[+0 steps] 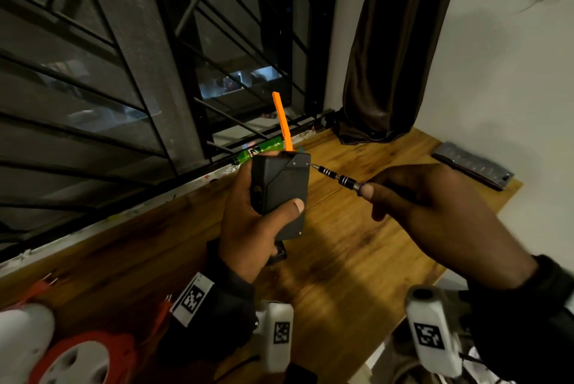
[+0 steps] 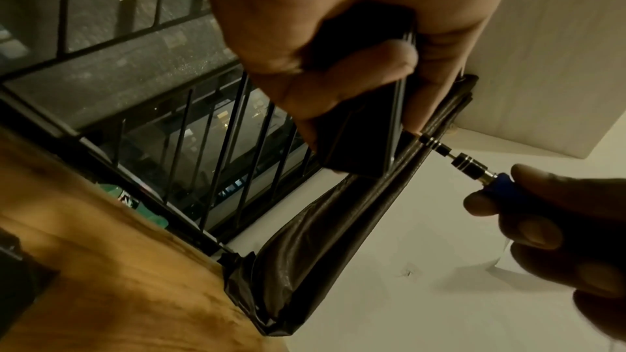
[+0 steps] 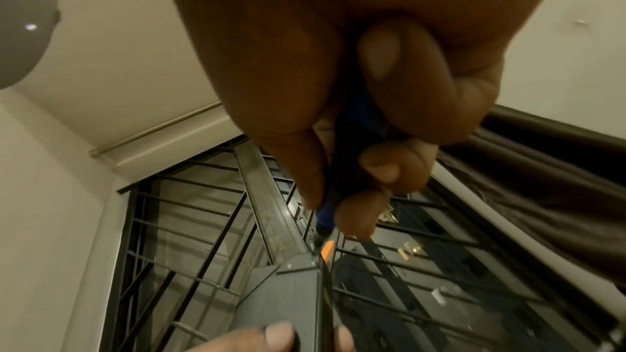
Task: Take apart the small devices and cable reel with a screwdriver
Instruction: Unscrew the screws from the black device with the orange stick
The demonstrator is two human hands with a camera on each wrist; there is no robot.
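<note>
Reel parts, orange and white, lie on the bench at the lower left, untouched. Further right, the left hand holds the dark device up off the bench — fingers wrapped round its back, thumb across the front. An orange strip sticks up from its top. At the upper right corner of the device, the screwdriver tip sits on a small screw, the right hand pinching the blue handle between thumb and fingers.

Judged from this, the step in hand is undoing that corner screw. Next the driver wants twisting with steady inward pressure, kept in line with the screw — another screw shows at the lower right corner.
</note>
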